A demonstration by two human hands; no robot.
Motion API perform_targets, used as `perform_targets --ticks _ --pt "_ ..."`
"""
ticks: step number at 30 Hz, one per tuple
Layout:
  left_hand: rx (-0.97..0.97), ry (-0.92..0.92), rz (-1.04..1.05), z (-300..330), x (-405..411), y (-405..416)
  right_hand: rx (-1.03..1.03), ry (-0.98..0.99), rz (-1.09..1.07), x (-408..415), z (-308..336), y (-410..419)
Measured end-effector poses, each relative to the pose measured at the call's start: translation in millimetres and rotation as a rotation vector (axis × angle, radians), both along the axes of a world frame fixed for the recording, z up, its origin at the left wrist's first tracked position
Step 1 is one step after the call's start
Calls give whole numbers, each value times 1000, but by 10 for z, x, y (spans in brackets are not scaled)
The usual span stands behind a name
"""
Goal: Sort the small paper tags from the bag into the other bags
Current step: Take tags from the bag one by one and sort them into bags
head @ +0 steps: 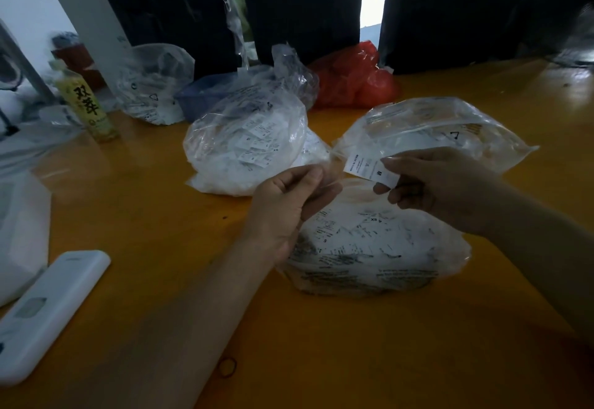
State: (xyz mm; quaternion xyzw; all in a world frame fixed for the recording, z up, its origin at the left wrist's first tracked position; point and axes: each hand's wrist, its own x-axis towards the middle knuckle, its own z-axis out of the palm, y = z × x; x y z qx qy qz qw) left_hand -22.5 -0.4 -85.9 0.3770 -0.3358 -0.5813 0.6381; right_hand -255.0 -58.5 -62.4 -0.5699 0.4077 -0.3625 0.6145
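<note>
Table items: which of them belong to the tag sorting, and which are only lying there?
Job: paper tag in right hand; left hand; near bag; middle bag; right bag.
Lying about: bottle; red bag; white device; rubber band.

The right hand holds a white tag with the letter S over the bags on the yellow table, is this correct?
Not quite: the head view shows the letter M, not S. The right hand holds the white tag over the bags on the yellow table.
</note>
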Motion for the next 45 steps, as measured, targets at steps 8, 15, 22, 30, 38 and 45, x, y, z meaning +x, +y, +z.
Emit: perform_targets --ticks 8,15,22,30,38,45 --pt "-15 -40 -15 -17 -28 8 -88 -10 -23 41 -49 42" --pt "-70 -96 -45 -65 -44 5 -164 10 -56 40 -46 57" --pt "-58 -112 -54 -82 -37 -1 -126 -145 -128 46 -47 38" --pt "-65 -88 -60 -79 -30 -3 -487 406 -182 102 -122 84" --pt "23 75 -16 -61 23 -23 -805 997 124 436 -247 183" --pt "25 72 -21 -61 4 -20 -882 1022 132 537 -305 235"
